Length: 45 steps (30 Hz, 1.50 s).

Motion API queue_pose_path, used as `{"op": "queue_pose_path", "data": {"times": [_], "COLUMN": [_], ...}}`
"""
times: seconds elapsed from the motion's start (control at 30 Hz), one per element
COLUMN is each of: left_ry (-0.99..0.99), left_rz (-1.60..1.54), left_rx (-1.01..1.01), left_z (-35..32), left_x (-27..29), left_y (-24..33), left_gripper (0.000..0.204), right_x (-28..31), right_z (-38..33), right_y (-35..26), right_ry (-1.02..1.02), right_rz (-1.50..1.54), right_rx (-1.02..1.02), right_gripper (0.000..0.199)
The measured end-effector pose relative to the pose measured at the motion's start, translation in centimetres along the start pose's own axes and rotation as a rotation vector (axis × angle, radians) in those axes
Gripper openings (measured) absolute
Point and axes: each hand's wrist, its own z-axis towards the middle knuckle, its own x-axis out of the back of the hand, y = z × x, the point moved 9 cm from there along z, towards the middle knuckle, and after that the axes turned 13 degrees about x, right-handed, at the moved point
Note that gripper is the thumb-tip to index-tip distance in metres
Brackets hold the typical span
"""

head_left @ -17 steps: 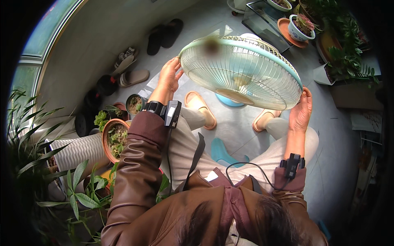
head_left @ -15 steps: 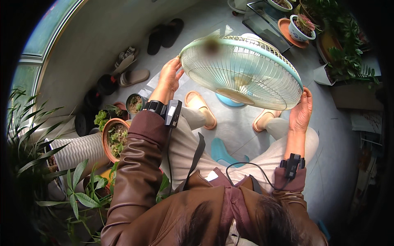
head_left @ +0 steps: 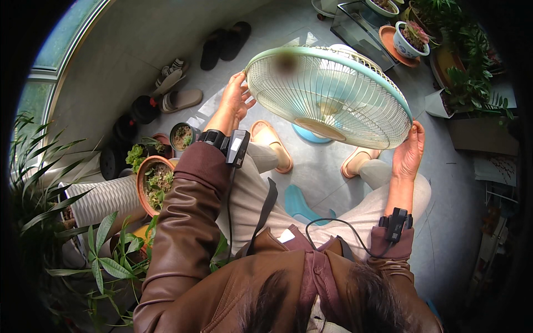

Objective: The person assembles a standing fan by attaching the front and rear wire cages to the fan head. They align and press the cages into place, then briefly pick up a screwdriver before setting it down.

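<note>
An electric fan with a round wire guard (head_left: 333, 105) and a pale blue-green rim stands in front of me, tilted, its right side lower. Through the wires I make out pale blue blades. Part of its light-blue base (head_left: 311, 135) shows on the floor beneath. My left hand (head_left: 235, 102) pinches the guard's rim at the left edge, its lower fingers loosely curled away from the wires. At the opposite edge my right hand (head_left: 408, 152) holds the rim between thumb and fingertips. Both wrists carry a black strapped device.
Slippered feet flank the fan base. A light-blue curved piece (head_left: 301, 205) lies between my legs. Potted plants and a white ribbed pot (head_left: 105, 202) crowd the left; dark slippers (head_left: 225, 44) lie beyond. At the far right are a glass tank (head_left: 361, 28) and more potted plants.
The fan guard and both hands sit very slightly further right in the picture. The lower fingers of my left hand have spread a little. Both hands keep their hold on the rim.
</note>
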Motion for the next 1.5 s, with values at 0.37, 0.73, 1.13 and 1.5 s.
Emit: {"op": "queue_pose_path", "data": {"times": [0.37,0.73,1.13,1.5], "left_ry": [-0.017,-0.077,-0.065,-0.053], "left_rz": [0.003,0.013,0.069,0.027], "left_rx": [0.019,0.05,0.036,0.034], "left_z": [0.24,0.05,0.37,0.64], "left_x": [-0.15,-0.53,-0.43,-0.13], "left_y": [-0.28,-0.43,-0.51,-0.71], "left_gripper": [0.067,0.082,0.071,0.081], "right_x": [0.21,0.36,-0.11,-0.08], "right_z": [-0.12,-0.18,-0.22,-0.32], "right_y": [0.1,0.31,0.13,0.27], "right_ry": [0.01,0.006,-0.015,0.003], "right_rz": [0.019,-0.027,-0.005,-0.013], "right_rx": [0.0,-0.02,-0.006,-0.011], "right_gripper": [0.019,0.021,0.022,0.022]}}
